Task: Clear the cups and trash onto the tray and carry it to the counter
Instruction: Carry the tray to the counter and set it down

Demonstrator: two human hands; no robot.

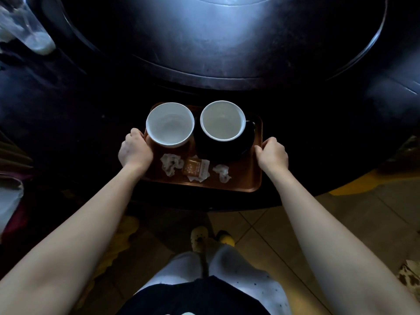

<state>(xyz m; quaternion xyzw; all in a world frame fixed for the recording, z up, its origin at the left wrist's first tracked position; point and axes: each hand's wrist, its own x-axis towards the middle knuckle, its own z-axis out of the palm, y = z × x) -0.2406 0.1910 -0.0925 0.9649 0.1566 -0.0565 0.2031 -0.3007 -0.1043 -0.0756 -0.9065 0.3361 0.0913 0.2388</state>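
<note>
A brown tray (241,181) sits at the near edge of a dark round table (68,123). On it stand two white cups: one (170,124) at the left, the other (223,120) at the right on a dark saucer (244,144). In front of the cups lie a crumpled napkin (171,164), an orange sachet wrapper (196,168) and a smaller crumpled paper (222,172). My left hand (136,148) grips the tray's left rim. My right hand (272,154) grips its right rim.
A raised round turntable (222,42) fills the table's middle behind the tray. A clear plastic cup with a white residue (31,30) stands at the far left. Tiled floor (268,233) and my feet in yellow slippers (200,237) show below the table edge.
</note>
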